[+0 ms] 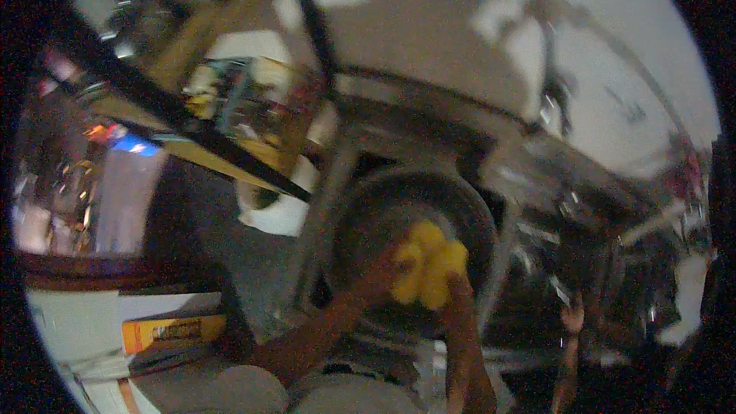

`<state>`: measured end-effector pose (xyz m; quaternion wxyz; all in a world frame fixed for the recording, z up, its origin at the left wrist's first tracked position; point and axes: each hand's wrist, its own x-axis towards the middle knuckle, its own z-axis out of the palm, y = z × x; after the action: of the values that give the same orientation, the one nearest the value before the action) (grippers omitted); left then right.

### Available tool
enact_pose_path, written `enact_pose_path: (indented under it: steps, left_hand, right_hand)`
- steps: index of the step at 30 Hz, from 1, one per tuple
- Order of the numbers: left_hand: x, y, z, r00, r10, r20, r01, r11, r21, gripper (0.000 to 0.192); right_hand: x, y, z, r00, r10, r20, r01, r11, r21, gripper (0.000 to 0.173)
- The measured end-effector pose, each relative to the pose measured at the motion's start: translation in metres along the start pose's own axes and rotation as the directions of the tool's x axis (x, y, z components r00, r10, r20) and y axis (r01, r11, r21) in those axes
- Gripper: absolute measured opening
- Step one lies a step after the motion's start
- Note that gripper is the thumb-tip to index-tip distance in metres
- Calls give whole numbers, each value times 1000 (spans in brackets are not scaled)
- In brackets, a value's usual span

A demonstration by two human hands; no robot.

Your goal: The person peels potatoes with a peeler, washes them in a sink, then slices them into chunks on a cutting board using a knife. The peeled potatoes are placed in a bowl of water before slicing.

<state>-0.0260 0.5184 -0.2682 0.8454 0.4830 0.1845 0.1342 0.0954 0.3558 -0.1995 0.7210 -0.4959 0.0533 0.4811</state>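
A yellow lumpy mass point(430, 264), made up of several rounded lobes, is held between my two hands. Blur hides whether it is one piece or several. My left hand point(394, 261) grips it from the left, and my right hand point(457, 287) has hold of its lower right side. Beneath and around the hands is a large dark round vessel point(362, 213) with a pale rim; its contents are too dark to make out.
An orange box point(172, 330) bearing writing lies on a white surface at lower left. Shiny metal panels point(535, 230) stand on the right, where another hand point(571, 317) shows, perhaps a reflection. A dark bar point(201, 132) slants across the upper left.
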Motion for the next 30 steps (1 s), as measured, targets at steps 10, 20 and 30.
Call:
enact_pose_path:
  steps: [10,20,30]
  left_hand:
    - [-17,14,21,997,-77,31,78,997,-7,66]
    - [-111,101,-79,998,62,-29,-66,983,-172,65]
    - [-276,232,-331,965,194,-174,-240,922,-303,64]
  right_hand:
    - [8,8,-29,989,147,-32,-145,989,42,71]
    - [-16,26,210,994,-96,60,109,958,-266,70]
    - [-24,228,529,952,12,304,115,911,-395,70]
